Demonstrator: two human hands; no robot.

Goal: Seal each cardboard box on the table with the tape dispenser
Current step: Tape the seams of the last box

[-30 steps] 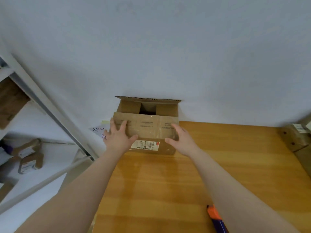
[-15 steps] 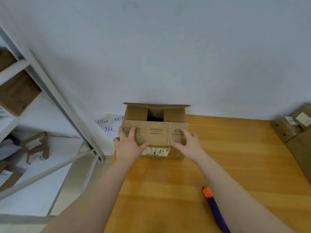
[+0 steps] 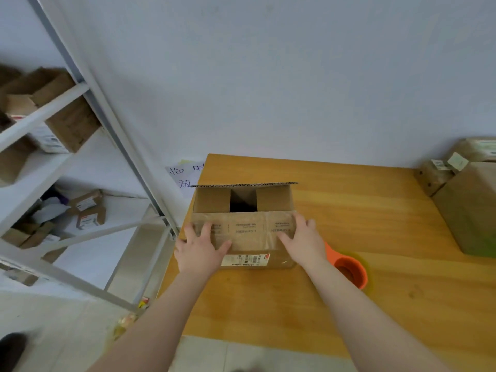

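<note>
Right, the white wall (image 3: 268, 76) fills the top of the view, and the grey rack (image 3: 112, 124) runs down the left with small cartons on its shelves. The wooden desk (image 3: 375, 216) spreads across the lower right, its left edge close to the rack. At the far right edge sits a stack of brown parcels (image 3: 467, 208), well apart from the action. The box (image 3: 247, 237) stands at the desk's left side, near the far corner. Its far flap (image 3: 243, 184) is up, the 2 side flaps are folded in with a dark gap between them, and the near flap is pushed down. The 2 hands lie flat on that near flap. The left hand (image 3: 200, 251) has its fingers spread on the left end, with the thumb on the box's front. The right hand (image 3: 304, 241) presses the right end with straight fingers, gripping nothing. The orange dispenser (image 3: 349, 272) lies just right of the box, partly hidden behind the right forearm. A white label (image 3: 245, 259) sits low on the box's front face. A handwritten note (image 3: 185, 175) shows on the wall behind.
</note>
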